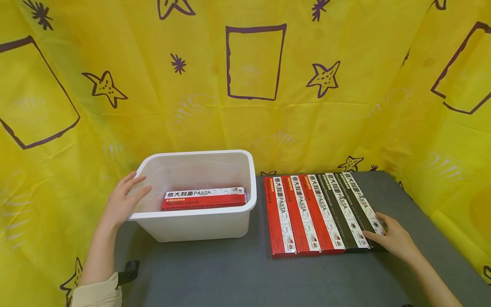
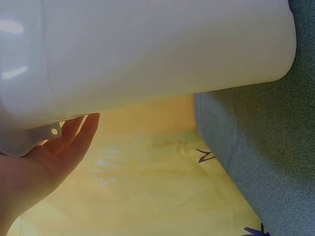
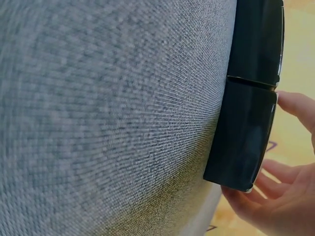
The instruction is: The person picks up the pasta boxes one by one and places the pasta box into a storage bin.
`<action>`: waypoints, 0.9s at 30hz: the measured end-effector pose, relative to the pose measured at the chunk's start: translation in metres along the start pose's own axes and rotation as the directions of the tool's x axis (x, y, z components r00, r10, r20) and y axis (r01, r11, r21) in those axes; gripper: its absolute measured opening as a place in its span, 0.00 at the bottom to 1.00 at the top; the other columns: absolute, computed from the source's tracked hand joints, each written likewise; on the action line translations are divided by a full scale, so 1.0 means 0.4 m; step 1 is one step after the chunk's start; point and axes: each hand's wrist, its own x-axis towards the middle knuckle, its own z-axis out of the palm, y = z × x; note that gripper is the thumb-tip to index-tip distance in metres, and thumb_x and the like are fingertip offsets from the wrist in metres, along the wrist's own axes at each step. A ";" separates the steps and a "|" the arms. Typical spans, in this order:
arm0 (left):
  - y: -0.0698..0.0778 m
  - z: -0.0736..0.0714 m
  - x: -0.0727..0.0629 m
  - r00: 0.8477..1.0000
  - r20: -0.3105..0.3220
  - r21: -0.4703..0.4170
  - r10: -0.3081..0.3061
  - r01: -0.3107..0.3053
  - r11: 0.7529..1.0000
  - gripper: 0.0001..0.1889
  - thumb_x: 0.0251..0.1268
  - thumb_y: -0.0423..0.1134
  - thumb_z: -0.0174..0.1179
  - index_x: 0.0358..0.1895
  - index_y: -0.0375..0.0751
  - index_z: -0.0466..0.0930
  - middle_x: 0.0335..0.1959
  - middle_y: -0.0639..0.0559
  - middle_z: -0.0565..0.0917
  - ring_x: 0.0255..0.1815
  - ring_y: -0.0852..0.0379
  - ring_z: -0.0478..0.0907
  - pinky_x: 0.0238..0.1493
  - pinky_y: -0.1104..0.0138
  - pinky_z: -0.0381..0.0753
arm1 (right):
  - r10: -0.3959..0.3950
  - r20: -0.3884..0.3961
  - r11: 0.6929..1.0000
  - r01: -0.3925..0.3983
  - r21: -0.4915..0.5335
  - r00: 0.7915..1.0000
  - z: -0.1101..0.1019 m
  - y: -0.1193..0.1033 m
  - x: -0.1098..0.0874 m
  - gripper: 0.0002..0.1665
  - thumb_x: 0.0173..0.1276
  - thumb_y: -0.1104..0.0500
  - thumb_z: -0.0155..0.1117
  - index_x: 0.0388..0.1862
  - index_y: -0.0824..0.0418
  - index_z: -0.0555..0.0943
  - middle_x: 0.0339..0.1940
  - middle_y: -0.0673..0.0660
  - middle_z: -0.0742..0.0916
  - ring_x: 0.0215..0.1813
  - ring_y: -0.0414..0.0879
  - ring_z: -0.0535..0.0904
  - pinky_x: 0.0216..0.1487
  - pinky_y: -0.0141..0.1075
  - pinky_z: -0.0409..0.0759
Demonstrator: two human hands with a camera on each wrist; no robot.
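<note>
My right hand (image 1: 397, 238) grips the near end of the rightmost black pasta box (image 1: 362, 209). In the right wrist view its thumb (image 3: 295, 104) lies at the seam with the neighbouring black box (image 3: 256, 42), and its fingers reach the outer side of the gripped box (image 3: 241, 132). My left hand (image 1: 124, 200) rests at the left rim of a white plastic bin (image 1: 199, 226), fingers loosely extended over the edge. The left wrist view shows fingers (image 2: 83, 137) against the bin beside its rim tab. Inside the bin lies a red pasta box (image 1: 205, 199), label up.
Three red pasta boxes (image 1: 280, 217) lie side by side left of the two black ones, forming one row on the grey table (image 1: 215, 277). A yellow patterned cloth (image 1: 199, 85) hangs behind and at both sides. The bin stands left of the row.
</note>
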 end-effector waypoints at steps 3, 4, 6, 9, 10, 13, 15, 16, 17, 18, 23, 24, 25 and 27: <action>0.000 -0.001 -0.001 1.000 0.000 -0.002 0.000 0.000 1.000 0.33 0.72 0.53 0.52 0.70 0.31 0.64 0.77 0.35 0.50 0.73 0.27 0.45 0.62 0.28 0.47 | 0.008 0.009 1.000 -0.008 0.000 1.000 0.001 0.001 0.000 0.53 0.65 0.43 0.65 0.68 0.81 0.57 0.63 0.83 0.66 0.59 0.79 0.65 0.51 0.69 0.67; 0.000 -0.001 -0.001 1.000 0.000 -0.003 -0.001 0.001 1.000 0.33 0.72 0.53 0.52 0.70 0.31 0.64 0.77 0.35 0.50 0.73 0.27 0.45 0.62 0.28 0.47 | 0.011 0.013 1.000 -0.011 0.001 1.000 0.001 0.001 0.000 0.53 0.65 0.42 0.65 0.68 0.82 0.57 0.63 0.84 0.66 0.58 0.79 0.65 0.51 0.69 0.67; -0.001 -0.001 -0.002 1.000 0.001 -0.004 -0.002 0.002 1.000 0.33 0.72 0.53 0.52 0.70 0.31 0.64 0.77 0.35 0.50 0.73 0.27 0.45 0.62 0.28 0.47 | 0.014 0.015 1.000 -0.014 0.001 1.000 0.002 0.001 0.001 0.53 0.65 0.42 0.65 0.68 0.82 0.57 0.62 0.84 0.66 0.58 0.79 0.67 0.51 0.68 0.68; 0.000 -0.002 -0.003 1.000 0.004 -0.007 -0.007 0.007 1.000 0.33 0.72 0.53 0.52 0.70 0.32 0.64 0.77 0.35 0.50 0.74 0.27 0.44 0.62 0.28 0.47 | 0.019 0.017 1.000 -0.019 -0.003 1.000 0.001 0.002 0.004 0.53 0.65 0.42 0.65 0.68 0.82 0.57 0.62 0.84 0.67 0.57 0.78 0.68 0.50 0.67 0.70; 0.000 -0.002 -0.003 1.000 0.005 -0.007 -0.008 0.008 1.000 0.33 0.72 0.53 0.52 0.70 0.32 0.64 0.77 0.35 0.50 0.74 0.27 0.44 0.62 0.28 0.47 | 0.020 0.018 1.000 -0.020 -0.005 1.000 0.001 0.002 0.005 0.53 0.65 0.43 0.65 0.68 0.83 0.57 0.61 0.84 0.67 0.57 0.78 0.69 0.50 0.67 0.70; 0.002 -0.003 -0.004 1.000 0.006 -0.011 -0.007 0.007 1.000 0.33 0.72 0.53 0.52 0.70 0.32 0.64 0.77 0.35 0.50 0.74 0.27 0.44 0.61 0.27 0.47 | 0.024 0.019 1.000 -0.024 -0.015 1.000 0.000 0.003 0.008 0.52 0.65 0.43 0.65 0.67 0.83 0.58 0.61 0.85 0.68 0.57 0.78 0.68 0.50 0.67 0.70; 0.003 -0.004 -0.004 1.000 0.004 -0.010 -0.003 0.003 1.000 0.33 0.72 0.52 0.52 0.70 0.31 0.64 0.77 0.35 0.50 0.73 0.26 0.45 0.61 0.27 0.47 | 0.026 0.018 0.999 -0.026 -0.025 0.999 0.000 0.004 0.010 0.52 0.64 0.43 0.65 0.67 0.83 0.58 0.61 0.85 0.68 0.57 0.78 0.67 0.51 0.67 0.69; 0.003 -0.004 -0.004 1.000 0.002 -0.011 -0.001 0.001 1.000 0.32 0.72 0.52 0.52 0.70 0.31 0.64 0.77 0.35 0.50 0.73 0.26 0.45 0.61 0.27 0.47 | 0.027 0.019 0.999 -0.026 -0.030 0.999 -0.001 0.004 0.011 0.52 0.64 0.43 0.65 0.66 0.84 0.58 0.61 0.85 0.67 0.58 0.79 0.67 0.51 0.68 0.68; 0.003 -0.004 -0.005 1.000 0.001 -0.010 -0.002 0.002 1.000 0.32 0.72 0.52 0.52 0.70 0.31 0.64 0.77 0.35 0.50 0.73 0.27 0.45 0.61 0.27 0.47 | 0.029 0.021 0.999 -0.028 -0.034 0.999 -0.001 0.004 0.011 0.52 0.65 0.43 0.65 0.66 0.84 0.58 0.61 0.85 0.67 0.58 0.79 0.66 0.52 0.68 0.68; 0.003 -0.004 -0.005 1.000 0.000 -0.009 -0.001 0.001 1.000 0.33 0.72 0.52 0.52 0.70 0.31 0.64 0.77 0.35 0.51 0.73 0.27 0.45 0.61 0.27 0.47 | 0.031 0.023 0.999 -0.030 -0.037 0.999 -0.001 0.004 0.012 0.52 0.65 0.43 0.65 0.66 0.85 0.58 0.61 0.86 0.67 0.59 0.79 0.65 0.52 0.68 0.67; 0.002 -0.003 -0.005 1.000 0.000 -0.005 -0.004 0.004 1.000 0.33 0.72 0.53 0.52 0.70 0.32 0.64 0.77 0.35 0.51 0.73 0.27 0.45 0.61 0.28 0.48 | 0.032 0.024 0.998 -0.031 -0.049 0.999 -0.003 -0.002 0.015 0.53 0.64 0.45 0.65 0.66 0.86 0.57 0.61 0.87 0.65 0.59 0.80 0.62 0.54 0.70 0.64; 0.002 -0.003 -0.004 1.000 0.001 -0.007 -0.004 0.004 1.000 0.33 0.72 0.53 0.52 0.70 0.32 0.64 0.77 0.35 0.51 0.73 0.27 0.45 0.61 0.28 0.48 | 0.031 0.020 0.998 -0.030 -0.052 0.999 -0.003 -0.003 0.016 0.53 0.64 0.45 0.65 0.66 0.86 0.57 0.60 0.87 0.65 0.59 0.80 0.62 0.54 0.70 0.64; 0.002 -0.003 -0.004 1.000 0.002 -0.009 -0.005 0.006 1.000 0.33 0.72 0.53 0.52 0.70 0.32 0.64 0.77 0.36 0.51 0.73 0.27 0.45 0.61 0.28 0.48 | 0.028 0.014 0.998 -0.027 -0.056 1.000 -0.002 -0.005 0.017 0.53 0.63 0.46 0.66 0.65 0.86 0.57 0.60 0.87 0.66 0.59 0.80 0.62 0.54 0.69 0.64; 0.003 -0.003 -0.005 1.000 0.003 -0.012 -0.006 0.006 1.000 0.33 0.72 0.54 0.52 0.71 0.32 0.64 0.77 0.36 0.50 0.74 0.27 0.45 0.61 0.27 0.48 | 0.026 0.006 0.998 -0.026 -0.063 1.000 -0.002 -0.007 0.019 0.52 0.62 0.46 0.66 0.65 0.87 0.57 0.59 0.88 0.66 0.59 0.81 0.63 0.54 0.69 0.64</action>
